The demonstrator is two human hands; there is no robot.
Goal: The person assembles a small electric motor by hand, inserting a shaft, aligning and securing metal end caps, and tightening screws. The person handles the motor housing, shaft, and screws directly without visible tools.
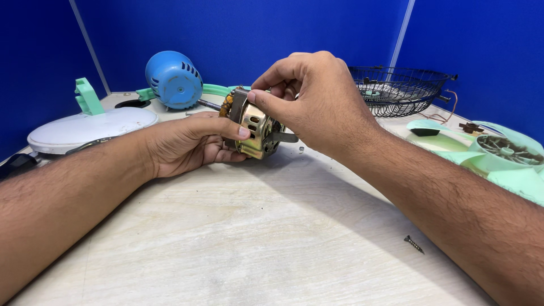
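Your left hand [190, 143] cups a brass-coloured fan motor [253, 126] from below, near the middle of the table's [238, 238] far edge, thumb pressed on its casing. Your right hand [310, 93] closes over the top, fingertips pinched together on the housing. Keep the lower hand steady so the motor cannot twist, and grip the metal shell, not the copper windings. A loose screw [413, 244] lies toward the near right corner.
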